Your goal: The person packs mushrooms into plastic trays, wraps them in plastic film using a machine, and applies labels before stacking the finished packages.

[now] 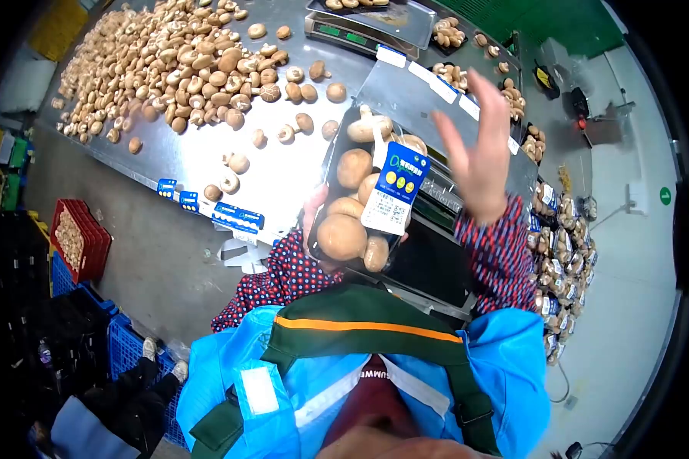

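Note:
A black tray (334,157) of shiitake mushrooms (343,236), apparently under clear film, is held up in front of my chest. My left hand (315,213) grips its left side, the fingers partly hidden by the tray. Across the mushrooms lies a blue and white label (396,187) with yellow circles and a square code. My right hand (482,153) is raised to the right of the tray, fingers spread and holding nothing. Behind the tray is a slanted grey machine surface (406,99) with white labels along its top edge.
A large heap of loose shiitake (184,69) covers the left of the metal table (275,164). A weighing scale (360,34) stands at the back. Several packed trays (563,260) are piled on the right. A red crate (92,249) sits on the floor at left, near another person's shoes (149,349).

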Demonstrator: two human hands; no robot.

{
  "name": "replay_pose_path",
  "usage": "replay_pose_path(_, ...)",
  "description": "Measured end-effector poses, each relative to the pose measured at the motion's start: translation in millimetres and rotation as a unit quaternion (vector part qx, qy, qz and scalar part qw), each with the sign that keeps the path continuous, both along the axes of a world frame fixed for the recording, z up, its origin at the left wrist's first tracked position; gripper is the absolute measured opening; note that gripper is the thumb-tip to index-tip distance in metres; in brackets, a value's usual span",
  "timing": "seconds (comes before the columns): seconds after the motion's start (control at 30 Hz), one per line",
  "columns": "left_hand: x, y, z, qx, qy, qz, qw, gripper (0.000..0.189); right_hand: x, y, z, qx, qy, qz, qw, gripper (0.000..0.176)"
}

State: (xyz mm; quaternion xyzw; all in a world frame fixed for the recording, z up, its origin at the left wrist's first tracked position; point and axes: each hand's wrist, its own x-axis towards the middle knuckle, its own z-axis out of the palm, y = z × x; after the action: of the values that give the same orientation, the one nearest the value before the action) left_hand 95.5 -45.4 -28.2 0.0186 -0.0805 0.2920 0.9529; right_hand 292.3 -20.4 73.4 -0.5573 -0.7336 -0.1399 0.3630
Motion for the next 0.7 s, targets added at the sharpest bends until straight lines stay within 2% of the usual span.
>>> replay_pose_path(0.03,8,-4,2,-0.059,0.029,0.033,0.997,0.075,-11,-28,-6,-0.014,0.016,-0.011,1.0,0.058)
replay_pose_path(0.07,16,-8,4,-0.116,0.061,0.059,0.99,0.075,-28,-56,-18,-0.063,-0.054,0.004,0.997,0.056)
replay_pose_path(0.1,24,-12,6,-0.169,0.094,0.087,0.977,0.076,-45,-86,-32,-0.196,-0.082,0.057,0.976,0.055)
replay_pose_path(0.17,35,-12,2,-0.134,0.11,0.065,0.983,0.075,-58,-133,-41,-0.258,0.012,0.173,0.951,0.044)
replay_pose_path(0.23,44,-12,-1,-0.084,0.113,0.027,0.99,0.074,-31,-158,-64,-0.203,0.046,0.403,0.891,0.04)
replay_pose_path(0.27,50,-14,-2,-0.063,0.115,0.009,0.991,0.074,-18,-168,-64,-0.136,0.123,0.34,0.923,0.037)
replay_pose_path(0.33,67,-21,-4,-0.021,0.104,-0.036,0.994,0.073,16,-178,-41,-0.12,0.158,0.137,0.971,0.041)
replay_pose_path(0.37,77,-28,-4,0.0,0.092,-0.064,0.994,0.073,31,-180,-30,-0.071,0.215,0.042,0.973,0.044)
replay_pose_path(0.43,103,-43,-8,0.047,0.056,-0.114,0.991,0.072,68,-192,-35,-0.139,0.135,-0.122,0.973,0.05)
replay_pose_path(0.5,137,-60,-10,0.088,0.019,-0.168,0.982,0.072,100,-224,-70,-0.094,0.188,-0.303,0.93,0.055)
replay_pose_path(0.53,155,-69,-7,0.099,0.03,-0.189,0.976,0.071,112,-245,-89,-0.018,0.281,-0.333,0.9,0.056)
replay_pose_path(0.57,175,-81,18,0.103,0.118,-0.227,0.961,0.067,115,-261,-105,0.016,0.444,-0.28,0.851,0.057)
replay_pose_path(0.6,195,-94,44,0.099,0.202,-0.27,0.936,0.064,117,-277,-121,0.076,0.59,-0.227,0.771,0.058)
replay_pose_path(0.63,215,-106,69,0.086,0.278,-0.312,0.904,0.061,108,-285,-121,0.153,0.804,-0.091,0.567,0.056)
replay_pose_path(0.7,248,-133,63,0.357,0.307,-0.275,0.838,0.056,113,-305,-120,0.175,0.901,0.016,0.397,0.052)
